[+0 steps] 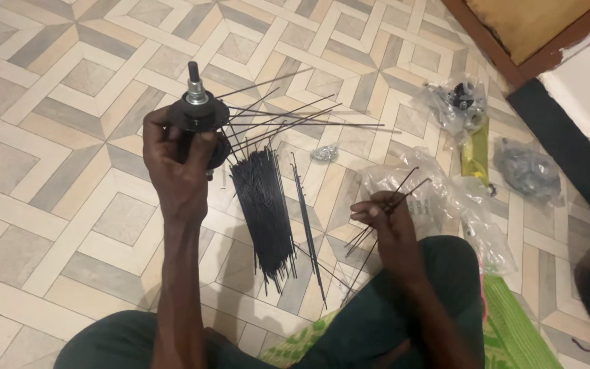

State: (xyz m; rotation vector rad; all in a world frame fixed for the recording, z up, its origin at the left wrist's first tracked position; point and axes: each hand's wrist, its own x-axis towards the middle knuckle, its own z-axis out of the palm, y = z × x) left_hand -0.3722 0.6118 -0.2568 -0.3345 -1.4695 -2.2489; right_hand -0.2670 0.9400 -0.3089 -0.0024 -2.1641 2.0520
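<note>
Black hub (pixel 198 113) in left hand (pixel 180 164) — right hand (pixel 385 217) pinching loose spokes (pixel 384 219).

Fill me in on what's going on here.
A person sitting on the patterned tile floor holds up a black wheel hub in the left hand, with several thin spokes fanning out of it. The right hand pinches a few loose spokes. A bundle of black spokes lies between the hands, clear plastic bags beside it.

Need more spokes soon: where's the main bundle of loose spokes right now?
In the head view, the bundle of black spokes lies on the tiled floor between the left hand and right hand.
</note>
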